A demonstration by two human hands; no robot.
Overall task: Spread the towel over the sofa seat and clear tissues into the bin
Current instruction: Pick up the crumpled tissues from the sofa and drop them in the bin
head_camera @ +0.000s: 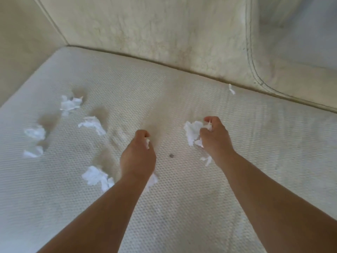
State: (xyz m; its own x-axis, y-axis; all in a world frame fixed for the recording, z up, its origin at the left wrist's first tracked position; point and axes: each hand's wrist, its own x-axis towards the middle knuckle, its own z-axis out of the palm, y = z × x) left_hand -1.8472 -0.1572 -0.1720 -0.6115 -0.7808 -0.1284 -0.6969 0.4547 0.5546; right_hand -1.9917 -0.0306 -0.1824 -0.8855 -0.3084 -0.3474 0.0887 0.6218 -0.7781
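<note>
White paper shows only as a sliver of tissue (147, 143) between the curled fingers of the left hand (137, 157), lower centre; how much it grips is hidden behind the knuckles. A further tissue piece (152, 179) peeks from behind that wrist, mostly covered. The right hand (216, 137), right of centre, is clenched round a crumpled wad (192, 131) bulging out on its left side, and a small scrap (206, 160) lies half under its wrist. Both forearms are cut off by the bottom edge.

All this rests on a dotted-weave white fabric (182, 207) covering the sofa seat; whether it is the towel or the cushion's own cover cannot be told. Across the top stands the cream backrest (145, 28), stained and worn, with the sofa arm (21, 42) at upper left. A dark speck (171, 155) sits between the hands.

Five tissues lie loose in the left half: top tissue (70, 105), middle tissue (92, 124), left-edge tissue (35, 132), lower-left tissue (33, 152) and near tissue (96, 177). One thin scrap (231, 89) lies at upper right, near the backrest seam.
</note>
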